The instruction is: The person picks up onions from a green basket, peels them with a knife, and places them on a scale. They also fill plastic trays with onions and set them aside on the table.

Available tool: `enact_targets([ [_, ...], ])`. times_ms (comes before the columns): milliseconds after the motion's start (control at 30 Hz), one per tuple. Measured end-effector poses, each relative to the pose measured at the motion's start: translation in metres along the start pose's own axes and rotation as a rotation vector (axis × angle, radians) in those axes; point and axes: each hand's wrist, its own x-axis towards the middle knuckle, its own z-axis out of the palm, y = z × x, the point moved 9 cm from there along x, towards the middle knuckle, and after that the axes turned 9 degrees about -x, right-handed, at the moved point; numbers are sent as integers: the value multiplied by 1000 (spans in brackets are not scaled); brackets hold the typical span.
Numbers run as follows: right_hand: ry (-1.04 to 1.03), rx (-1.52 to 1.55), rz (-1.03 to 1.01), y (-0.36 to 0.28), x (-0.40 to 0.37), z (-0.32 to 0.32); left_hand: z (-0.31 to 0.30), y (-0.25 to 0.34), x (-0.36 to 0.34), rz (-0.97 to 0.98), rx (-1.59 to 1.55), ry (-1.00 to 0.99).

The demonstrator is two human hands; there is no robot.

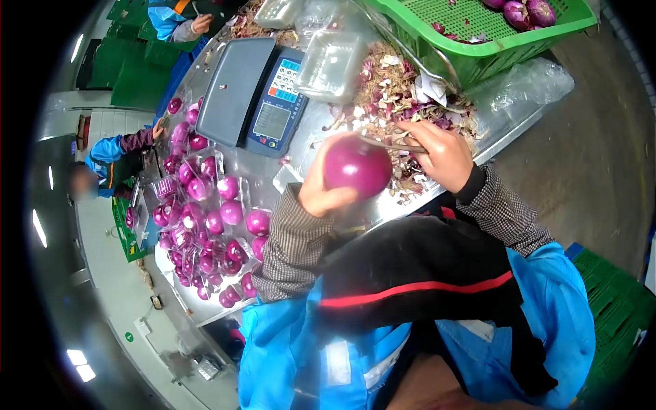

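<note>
My left hand (320, 188) is closed around a large, shiny red onion (359, 167), its thumb along the lower side. In my right hand (443, 158) is a small knife (402, 146), gripped with the index finger stretched along it. Its blade reaches to the upper right of the onion, at the root or neck end. Below and beyond both hands lies a heap of onion skins and root trimmings (393, 89) on the metal table (301, 147).
A digital scale (273, 113) stands beyond my left hand, beside stacked clear plastic trays (331, 65). Packed red onions (198, 188) cover the table's left. A green basket (471, 51) with onions sits at the far right, near a plastic bag (529, 85). Co-workers (109, 154) stand across the table.
</note>
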Motion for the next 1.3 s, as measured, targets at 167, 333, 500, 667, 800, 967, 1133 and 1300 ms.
enact_targets([
  [167, -180, 496, 309, 2, 3, 20, 2, -14, 1, -24, 228, 116],
  [333, -322, 545, 431, 16, -21, 50, -54, -21, -31, -67, 1126, 341],
  [500, -252, 398, 181, 25, -39, 68, -127, -71, -42, 106, 1473, 305],
  [667, -374, 435, 307, 51, -37, 54, -120, -23, -9, 267, 1449, 354],
  [800, -366, 307, 267, 79, -46, 44, -42, 93, 72, 545, 1427, 369],
  [967, -296, 352, 250, 106, -51, 26, 87, 151, 217, 734, 1341, -34],
  [1133, -373, 309, 198, 140, -45, -10, 150, 108, 390, 593, 1305, -272],
  [1300, -267, 275, 162, 178, -58, -18, 203, 25, 517, 447, 1334, -380],
])
